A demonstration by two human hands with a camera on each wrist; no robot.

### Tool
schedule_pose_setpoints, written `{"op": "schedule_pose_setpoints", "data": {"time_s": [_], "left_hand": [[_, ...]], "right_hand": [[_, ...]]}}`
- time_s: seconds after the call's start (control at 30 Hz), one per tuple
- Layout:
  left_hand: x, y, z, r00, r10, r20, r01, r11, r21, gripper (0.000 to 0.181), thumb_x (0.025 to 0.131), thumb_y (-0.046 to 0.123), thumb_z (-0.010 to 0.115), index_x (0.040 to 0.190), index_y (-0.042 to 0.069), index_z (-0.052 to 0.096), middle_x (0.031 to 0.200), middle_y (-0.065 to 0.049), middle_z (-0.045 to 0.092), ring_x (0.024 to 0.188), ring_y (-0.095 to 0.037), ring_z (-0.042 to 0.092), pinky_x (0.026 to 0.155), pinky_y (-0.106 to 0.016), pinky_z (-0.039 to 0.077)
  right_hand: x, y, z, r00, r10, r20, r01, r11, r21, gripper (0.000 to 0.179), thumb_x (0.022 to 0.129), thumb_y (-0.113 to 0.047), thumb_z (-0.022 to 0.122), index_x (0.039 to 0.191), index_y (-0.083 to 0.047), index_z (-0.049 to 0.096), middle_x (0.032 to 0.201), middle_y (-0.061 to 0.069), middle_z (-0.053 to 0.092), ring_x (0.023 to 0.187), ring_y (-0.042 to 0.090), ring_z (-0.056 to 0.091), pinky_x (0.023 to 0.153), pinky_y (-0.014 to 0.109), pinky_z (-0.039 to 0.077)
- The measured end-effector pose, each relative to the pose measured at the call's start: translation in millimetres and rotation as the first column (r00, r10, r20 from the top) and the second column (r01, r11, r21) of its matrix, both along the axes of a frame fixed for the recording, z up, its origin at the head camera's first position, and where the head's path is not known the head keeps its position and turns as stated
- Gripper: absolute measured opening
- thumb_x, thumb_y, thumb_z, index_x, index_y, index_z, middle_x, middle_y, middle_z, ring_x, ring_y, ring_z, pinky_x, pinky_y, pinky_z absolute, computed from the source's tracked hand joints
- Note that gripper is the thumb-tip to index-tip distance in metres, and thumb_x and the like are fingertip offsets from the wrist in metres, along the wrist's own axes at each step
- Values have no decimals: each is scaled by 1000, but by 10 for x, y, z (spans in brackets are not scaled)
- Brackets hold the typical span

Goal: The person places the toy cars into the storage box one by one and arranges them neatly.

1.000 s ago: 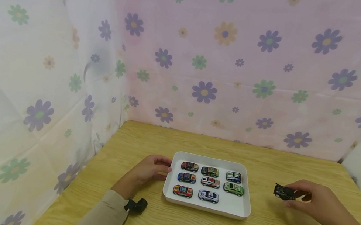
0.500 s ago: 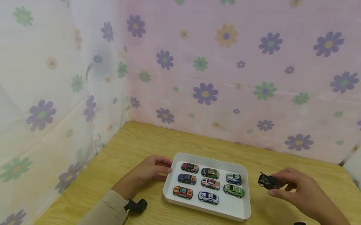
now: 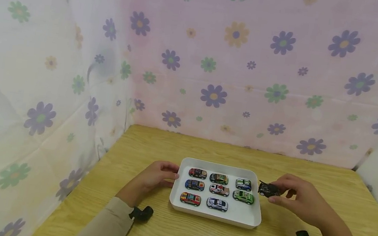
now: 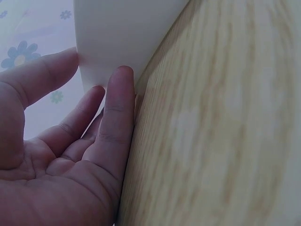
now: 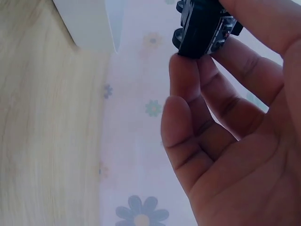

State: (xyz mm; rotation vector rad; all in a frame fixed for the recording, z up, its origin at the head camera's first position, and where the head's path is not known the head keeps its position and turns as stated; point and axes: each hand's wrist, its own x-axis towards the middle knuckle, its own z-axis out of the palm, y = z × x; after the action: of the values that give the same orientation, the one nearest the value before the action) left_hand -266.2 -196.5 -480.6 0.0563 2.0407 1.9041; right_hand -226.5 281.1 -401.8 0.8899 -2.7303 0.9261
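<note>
A black toy car [image 3: 268, 189] with a rear spoiler is pinched between the thumb and fingers of my right hand [image 3: 300, 199]. It hangs above the table, right at the right rim of the white tray [image 3: 240, 218]. The right wrist view shows the underside and wheels of the black car [image 5: 200, 30], with the ring and little fingers below it. My left hand [image 3: 154, 178] rests beside the tray's left end. In the left wrist view, its fairly straight fingertips [image 4: 120, 82] touch the tray's outer wall [image 4: 117, 33].
Several small toy cars stand in rows in the tray, among them a green car [image 3: 243, 197], a white car [image 3: 217, 204] and a red car [image 3: 190, 199]. The tray sits on a wooden table [image 3: 148, 230]. Flowered cloth [image 3: 249, 82] hangs behind and at the sides.
My right hand has carried the black toy car leftward, from well right of the tray to its right rim. The left hand and the tray stay where they were.
</note>
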Motion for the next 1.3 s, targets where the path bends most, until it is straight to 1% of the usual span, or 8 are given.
{"op": "schedule_pose_setpoints", "data": {"time_s": [0.13, 0.3, 0.53, 0.77, 0.87, 1.03, 1.2, 1.3], "left_hand": [[-6, -1, -14, 1000, -5, -3, 5, 1000, 12, 44, 93, 9, 75, 131, -7, 61, 128, -20, 65, 106, -24, 70, 89, -43, 63], [-10, 7, -7, 1000, -6, -4, 6, 1000, 8, 45, 93, 11, 76, 131, -6, 61, 128, -20, 65, 106, -24, 70, 89, -43, 63], [-14, 26, 12, 1000, -1, 2, 1, 1000, 3, 43, 94, 10, 74, 132, -6, 61, 129, -21, 65, 107, -24, 70, 89, -42, 63], [-22, 5, -16, 1000, 1, 5, -1, 1000, 1, 44, 94, 9, 75, 132, -6, 61, 129, -21, 65, 107, -24, 70, 90, -43, 63], [-23, -4, -19, 1000, -2, 3, 2, 1000, -5, 44, 94, 11, 75, 132, -5, 62, 129, -19, 65, 107, -24, 70, 90, -43, 63], [-23, -15, -28, 1000, -22, -12, 22, 1000, 7, 44, 95, 10, 73, 133, -7, 60, 129, -21, 65, 107, -24, 70, 90, -43, 63], [-16, -19, -29, 999, -28, -22, 28, 1000, 11, 44, 95, 10, 73, 133, -8, 60, 128, -21, 65, 107, -24, 71, 90, -43, 63], [-12, -3, -23, 999, -27, -18, 27, 1000, 9, 45, 95, 11, 74, 133, -7, 60, 129, -21, 65, 107, -24, 70, 90, -43, 63]], "right_hand": [[-11, -43, -35, 999, -3, -36, 3, 1000, -13, 27, 90, -28, 82, 116, -26, 76, 104, -17, 65, 82, 1, 58, 68, 23, 54], [-18, -76, -57, 997, -26, -74, 24, 999, -27, 27, 91, -26, 81, 118, -27, 75, 108, -15, 66, 83, 1, 58, 67, 23, 53], [-36, -149, -119, 997, -60, -48, 59, 998, -35, 27, 87, -36, 84, 113, -35, 75, 106, -18, 67, 85, 7, 62, 68, 26, 53], [-18, -270, -144, 999, -54, -4, 53, 998, -45, 28, 84, -39, 86, 110, -39, 76, 104, -20, 69, 87, 5, 61, 69, 28, 54], [4, -320, -125, 999, -51, 11, 52, 997, -56, 27, 84, -39, 86, 109, -38, 76, 103, -19, 70, 87, 8, 63, 69, 27, 53], [25, -378, -118, 997, -63, 49, 66, 996, -66, 26, 83, -44, 86, 107, -37, 77, 101, -18, 70, 86, 10, 62, 70, 25, 53], [26, -409, -137, 996, -69, 56, 74, 994, -84, 22, 84, -45, 84, 103, -36, 78, 100, -17, 70, 84, 9, 62, 69, 24, 53], [23, -416, -162, 995, -73, 71, 79, 993, -83, 18, 83, -44, 85, 99, -38, 78, 97, -18, 70, 82, 5, 63, 68, 24, 55]]}}
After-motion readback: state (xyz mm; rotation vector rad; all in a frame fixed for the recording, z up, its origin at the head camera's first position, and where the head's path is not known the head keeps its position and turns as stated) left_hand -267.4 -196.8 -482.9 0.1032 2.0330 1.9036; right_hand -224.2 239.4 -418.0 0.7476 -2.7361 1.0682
